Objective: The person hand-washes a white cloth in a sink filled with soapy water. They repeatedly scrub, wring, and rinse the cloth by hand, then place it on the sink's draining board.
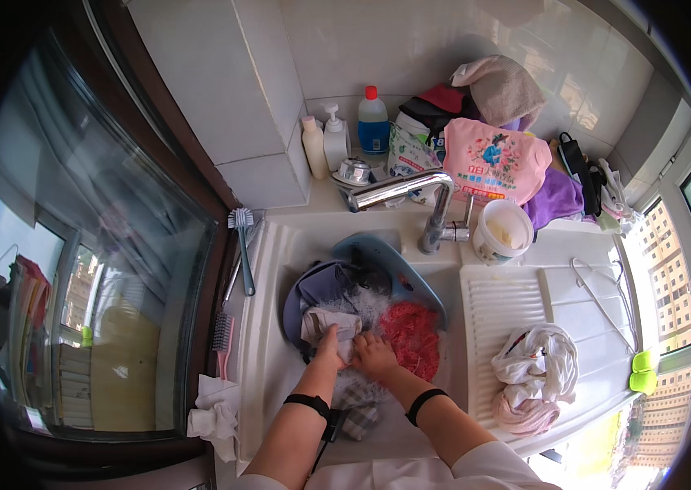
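Observation:
Both of my hands are over a blue plastic basin (pixel 422 285) of sudsy water in the white sink (pixel 260 367). My left hand (pixel 330 349) grips a pale beige cloth (pixel 321 321). Close beside it, my right hand (pixel 375 354) presses on the same cloth with its fingers curled. A red patterned lace-like cloth (pixel 413 337) lies in the suds right of my hands. Dark blue-grey fabric (pixel 321 285) fills the basin's upper left. Below my wrists, a checked grey cloth (pixel 359 413) lies partly hidden by my arms.
A chrome faucet (pixel 404 188) reaches over the sink's back. Wrung white clothes (pixel 535 361) and a pink cloth (pixel 526 413) lie on the ribbed washboard at right, near a wire hanger (pixel 603 300). A white tub (pixel 503 233), bottles and a pink detergent bag (pixel 495 159) stand behind. Brushes (pixel 244 245) line the left edge.

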A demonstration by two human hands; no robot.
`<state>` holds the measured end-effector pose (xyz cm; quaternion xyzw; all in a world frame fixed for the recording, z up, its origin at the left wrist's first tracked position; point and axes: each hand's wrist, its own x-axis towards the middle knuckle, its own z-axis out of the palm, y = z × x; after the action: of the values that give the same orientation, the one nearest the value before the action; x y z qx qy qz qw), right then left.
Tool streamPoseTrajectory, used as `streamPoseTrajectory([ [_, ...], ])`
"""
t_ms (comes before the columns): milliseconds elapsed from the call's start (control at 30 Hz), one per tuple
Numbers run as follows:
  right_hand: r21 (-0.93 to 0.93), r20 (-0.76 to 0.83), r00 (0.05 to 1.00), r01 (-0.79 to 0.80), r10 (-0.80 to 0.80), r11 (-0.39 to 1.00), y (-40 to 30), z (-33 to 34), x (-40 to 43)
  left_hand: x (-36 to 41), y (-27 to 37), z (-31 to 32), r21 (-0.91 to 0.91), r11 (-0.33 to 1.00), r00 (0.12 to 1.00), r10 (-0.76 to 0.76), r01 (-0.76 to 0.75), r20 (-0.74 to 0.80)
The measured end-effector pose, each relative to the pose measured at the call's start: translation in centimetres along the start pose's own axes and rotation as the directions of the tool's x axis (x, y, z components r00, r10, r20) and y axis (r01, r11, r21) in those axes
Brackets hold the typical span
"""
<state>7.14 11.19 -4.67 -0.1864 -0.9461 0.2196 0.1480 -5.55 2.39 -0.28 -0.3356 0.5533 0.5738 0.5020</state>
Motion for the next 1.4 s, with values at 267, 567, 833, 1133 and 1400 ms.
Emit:
streamPoseTrajectory([
  [267,-0.061,0.509,0.751,-0.457,0.422,0.887,2.3,-0.7,3.7,-1.1,0.6,-1.3,0.088,0.993,0.996,-0.087,0.084,0.027],
  [567,0.722,-0.032,0.993,-0.055,0.113,0.689,-10.6,-9.0,4.7,-1.5,0.4,0.3,-0.338,0.940,0.755,0.182,0.055,0.630],
  [833,0.512,0.082,0.795,-0.551,0.600,0.659,-9.2,-8.5,8.1,-0.1,-1.8,0.3,-0.352,0.935,0.903,0.185,-0.040,0.388],
  [1133,0.763,-0.132,0.960,-0.061,0.247,0.644,-11.4,-4.8,3.8,3.8,-6.0,3.0,-0.481,-0.077,0.301,0.862,0.873,0.409],
  [1400,0.666,0.048,0.904,-0.346,0.425,0.661,-4.3,-6.2,6.9,-2.2,-0.4,1.1,-0.212,0.974,0.912,0.153,-0.075,0.380],
])
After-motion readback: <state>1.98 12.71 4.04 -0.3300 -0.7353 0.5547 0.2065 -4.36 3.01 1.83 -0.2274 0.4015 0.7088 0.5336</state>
